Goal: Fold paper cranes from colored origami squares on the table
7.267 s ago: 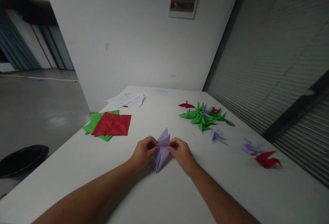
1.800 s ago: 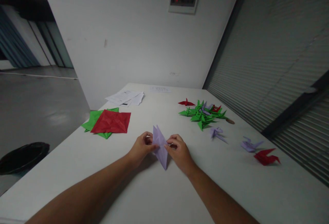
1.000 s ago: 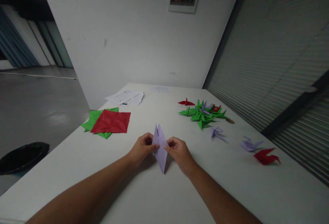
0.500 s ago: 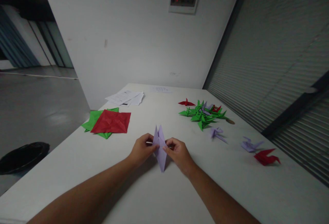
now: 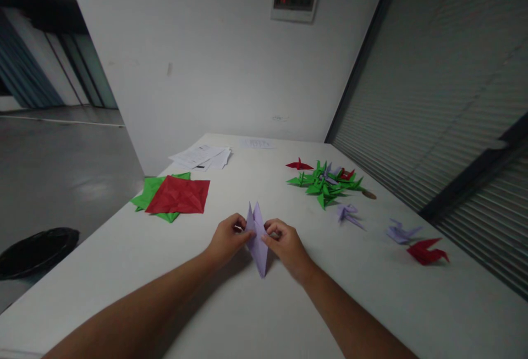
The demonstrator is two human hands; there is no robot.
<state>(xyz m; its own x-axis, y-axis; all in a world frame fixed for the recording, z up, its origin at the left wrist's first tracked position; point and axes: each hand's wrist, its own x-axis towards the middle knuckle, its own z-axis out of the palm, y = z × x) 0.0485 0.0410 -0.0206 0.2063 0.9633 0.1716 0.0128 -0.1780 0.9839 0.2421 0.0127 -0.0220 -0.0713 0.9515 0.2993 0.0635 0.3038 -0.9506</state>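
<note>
Between my hands is a lilac folded origami paper (image 5: pixel 258 246), a long diamond with two points at its top and one at the bottom. My left hand (image 5: pixel 230 236) pinches its left edge, thumb on the front face. On the opposite edge, my right hand (image 5: pixel 285 242) grips with thumb and fingers in the same way. The fingertips behind the paper are partly hidden. To the right lie a lilac paper crane (image 5: pixel 348 214), another lilac crane (image 5: pixel 401 232) and a red paper crane (image 5: pixel 428 252).
A heap of mostly green cranes (image 5: pixel 325 183) lies at the back right of the white table (image 5: pixel 264 326). Red paper (image 5: pixel 179 195) rests on green sheets (image 5: pixel 150 191) at left. Printed sheets (image 5: pixel 201 155) lie farther back. A black-lined bin (image 5: pixel 39 252) stands off the left edge.
The lilac paper's bottom point has shifted very slightly right and toward me. Both hands keep their hold, and everything else stays in place.
</note>
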